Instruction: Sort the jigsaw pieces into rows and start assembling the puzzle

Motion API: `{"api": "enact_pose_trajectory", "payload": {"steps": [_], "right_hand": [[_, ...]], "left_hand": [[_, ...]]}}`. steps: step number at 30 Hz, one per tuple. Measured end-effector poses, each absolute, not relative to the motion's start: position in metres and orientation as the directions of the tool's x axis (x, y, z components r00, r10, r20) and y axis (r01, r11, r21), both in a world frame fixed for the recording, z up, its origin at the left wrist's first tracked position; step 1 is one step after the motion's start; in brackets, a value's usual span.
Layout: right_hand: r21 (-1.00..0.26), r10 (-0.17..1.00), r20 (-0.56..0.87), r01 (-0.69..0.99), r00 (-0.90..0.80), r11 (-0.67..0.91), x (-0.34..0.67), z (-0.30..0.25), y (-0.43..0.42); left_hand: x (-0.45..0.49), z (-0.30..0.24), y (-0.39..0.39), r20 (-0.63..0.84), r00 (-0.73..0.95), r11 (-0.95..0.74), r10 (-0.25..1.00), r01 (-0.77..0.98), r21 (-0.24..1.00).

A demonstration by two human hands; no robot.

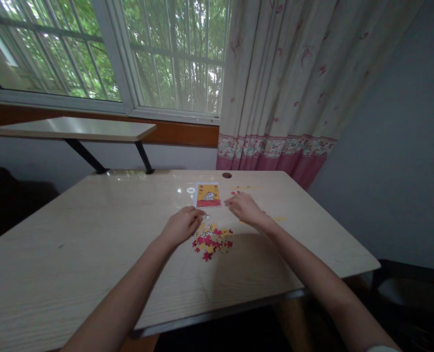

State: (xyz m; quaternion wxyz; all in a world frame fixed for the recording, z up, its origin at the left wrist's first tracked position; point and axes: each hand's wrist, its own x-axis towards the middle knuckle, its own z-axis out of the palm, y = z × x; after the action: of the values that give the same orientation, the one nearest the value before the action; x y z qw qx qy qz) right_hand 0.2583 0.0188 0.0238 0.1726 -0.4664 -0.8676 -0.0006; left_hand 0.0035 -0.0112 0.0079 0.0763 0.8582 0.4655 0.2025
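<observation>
A heap of red and yellow jigsaw pieces (212, 240) lies in the middle of a pale wooden desk (92, 244). My left hand (182, 225) rests at the heap's upper left edge, fingers curled and pinched at a small white piece. My right hand (244, 208) hovers palm down just right of the heap, fingers bent over the desk near loose pieces; what it holds, if anything, is hidden. A printed reference card (207, 194) with a yellow and red picture lies just beyond both hands.
More loose yellow and red pieces (244, 187) are scattered toward the desk's far right. A round cable hole (227, 175) sits at the far edge. A small shelf (74, 128) juts under the window; a curtain (293, 88) hangs at right.
</observation>
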Motion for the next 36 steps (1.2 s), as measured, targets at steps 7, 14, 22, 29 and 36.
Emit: {"api": "enact_pose_trajectory", "payload": {"steps": [7,14,22,29,36], "right_hand": [[-0.168,0.718,0.229,0.700,-0.657,0.694,0.215,0.005,0.001],[-0.214,0.781,0.207,0.751,-0.590,0.624,0.219,0.013,-0.002],[-0.380,0.844,0.124,0.760,-0.522,0.527,0.219,0.014,-0.003],[-0.529,0.822,0.292,0.633,-0.489,0.564,0.218,0.016,-0.008],[-0.606,0.821,0.429,0.553,-0.377,0.571,0.214,0.017,-0.014]], "left_hand": [[0.005,0.010,-0.012,0.229,0.520,-0.568,0.823,0.770,0.291],[0.008,0.012,-0.013,0.243,0.542,-0.593,0.805,0.744,0.308],[0.011,0.014,-0.015,0.269,0.563,-0.623,0.782,0.729,0.284],[0.016,0.016,-0.020,0.320,0.513,-0.605,0.796,0.677,0.419],[0.021,0.015,-0.020,0.369,0.408,-0.546,0.835,0.530,0.648]]}}
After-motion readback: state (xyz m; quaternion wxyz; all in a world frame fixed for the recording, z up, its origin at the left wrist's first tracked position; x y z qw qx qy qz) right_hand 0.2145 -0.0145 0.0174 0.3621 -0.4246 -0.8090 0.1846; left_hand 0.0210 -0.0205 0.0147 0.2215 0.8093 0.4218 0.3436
